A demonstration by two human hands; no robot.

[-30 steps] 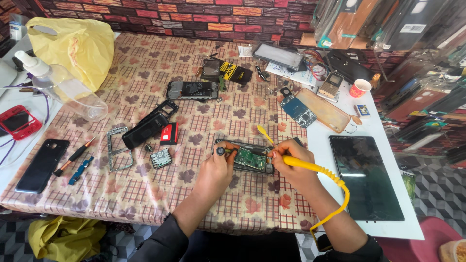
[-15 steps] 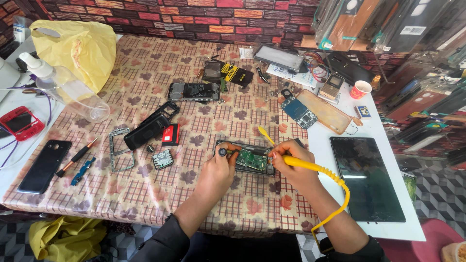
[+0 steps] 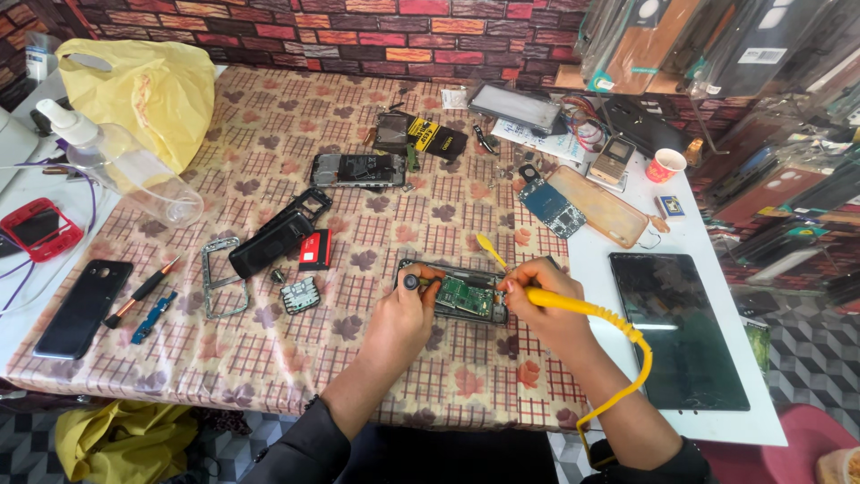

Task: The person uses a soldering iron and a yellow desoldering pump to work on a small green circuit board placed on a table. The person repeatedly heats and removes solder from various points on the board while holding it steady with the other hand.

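Note:
An opened phone with a green circuit board point(image 3: 466, 294) lies on the patterned tablecloth point(image 3: 376, 376) in front of me. My left hand point(image 3: 400, 321) rests on its left end and steadies it with the fingertips. My right hand point(image 3: 537, 305) grips a yellow-handled tool point(image 3: 573, 306) whose tip touches the board's right side; a yellow coiled cord point(image 3: 627, 376) runs from it past my forearm. A small yellow pry tool point(image 3: 491, 249) lies just behind the phone.
Left of the phone lie a keypad piece point(image 3: 300, 294), a black phone casing point(image 3: 276, 235), a metal frame point(image 3: 219, 278), a screwdriver point(image 3: 143, 291) and a black phone point(image 3: 82, 307). A dark tablet point(image 3: 676, 327) lies on the right. Behind are a clear bottle point(image 3: 125, 170) and a yellow bag point(image 3: 148, 85).

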